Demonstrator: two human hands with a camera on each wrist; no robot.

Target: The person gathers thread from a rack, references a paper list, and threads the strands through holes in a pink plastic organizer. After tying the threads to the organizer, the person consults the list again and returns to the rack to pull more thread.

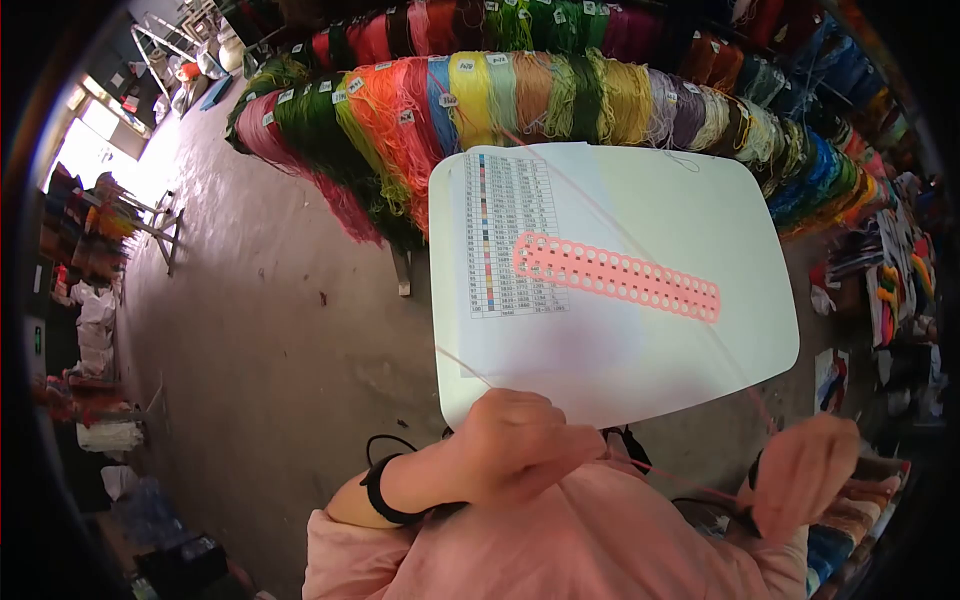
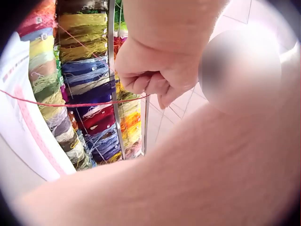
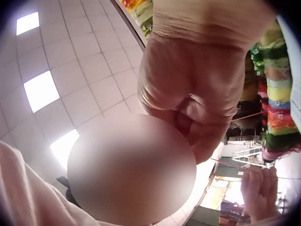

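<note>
My left hand [image 1: 520, 440] is in front of the white board's near edge, fingers curled, pinching a thin pinkish-red thread [image 2: 70, 104]. One piece of the thread slants up and left from this hand. Another stretches across my front to my right hand [image 1: 805, 475], which is motion-blurred off the board's right corner. In the right wrist view the right hand [image 3: 190, 84] is curled on the thread, its fingertips partly hidden. From it a faint strand climbs across the board toward the rack. A pink strip with holes along both edges [image 1: 620, 278] lies on the board.
Under the strip, a printed color chart [image 1: 515, 200] lies on the white board [image 1: 740, 220]. Behind the board, labeled thread skeins [image 1: 535, 95] hang in rows on a rack. More bundles [image 1: 895, 290] stand at right. Concrete floor [image 1: 270, 350] extends to the left.
</note>
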